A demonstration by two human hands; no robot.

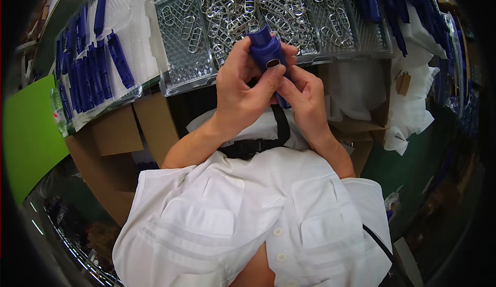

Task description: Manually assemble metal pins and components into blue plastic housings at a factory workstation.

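Both hands meet just in front of a clear plastic tray (181,49), and between them they hold one blue plastic part (267,51), a smooth, chunky piece with rounded corners and an oval slot cut through its face. The left hand (240,88) wraps it from the side, fingers curled behind it and the thumb laid across its front just under the slot. The right hand (305,98) closes on the lower end of the same part, fingertips pinched against it and touching the left thumb. The part stands roughly upright, its top edge overlapping the near rim of the tray. That tray has a diamond-patterned, ribbed floor and shallow compartments; the compartment directly behind the blue part is heaped with shiny metal clips (248,2), thin oval loops of bent wire tangled together, while a few lie singly in the compartment to its left. Left of the tray sits a second clear tray (129,8) with many long, narrow blue plastic pieces (88,70) laid in rows. To the right of the metal clips more dark blue pieces (392,8) are piled, and below them lie crumpled white sheets (408,106). Under the trays are brown cardboard boxes (119,132) with open flaps. Nearer than the hands, the person's white buttoned shirt (248,220) with two chest pockets fills the lower view, crossed by a black strap with a buckle (253,145).
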